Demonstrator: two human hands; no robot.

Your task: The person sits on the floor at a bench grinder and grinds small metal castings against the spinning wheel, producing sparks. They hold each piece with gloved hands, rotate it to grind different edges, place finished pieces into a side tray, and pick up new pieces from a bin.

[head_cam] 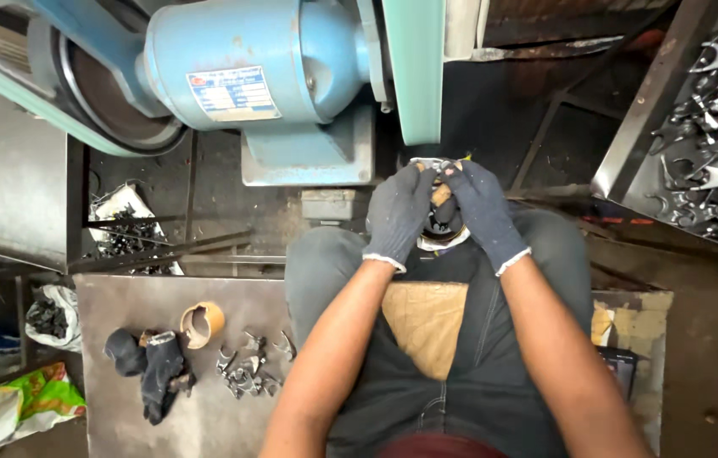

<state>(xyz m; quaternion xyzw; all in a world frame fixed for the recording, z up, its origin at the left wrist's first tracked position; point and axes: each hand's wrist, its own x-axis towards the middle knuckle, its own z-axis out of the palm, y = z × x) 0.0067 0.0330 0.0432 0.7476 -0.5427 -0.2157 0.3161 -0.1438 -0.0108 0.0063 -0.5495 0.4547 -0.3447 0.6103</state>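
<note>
Both my hands wear dark grey knit gloves. My left hand [397, 212] and my right hand [484, 210] together grip a small shiny metal part [432, 164], pressed up against the lower end of a pale green sanding belt [415, 68]. A tan wooden piece [441, 194] shows between my fingers. The belt machine's blue motor housing [257, 68] sits just left of my hands. My knees and dark trousers lie under my forearms, with a brown cardboard pad [423, 322] on my lap.
A metal tray [630, 144] at the right holds several shiny forged metal parts [715, 144]. On a grey plate at lower left lie several finished parts [248, 369], a tape roll [203, 323] and dark spare gloves [151, 365]. Bags of parts sit at far left.
</note>
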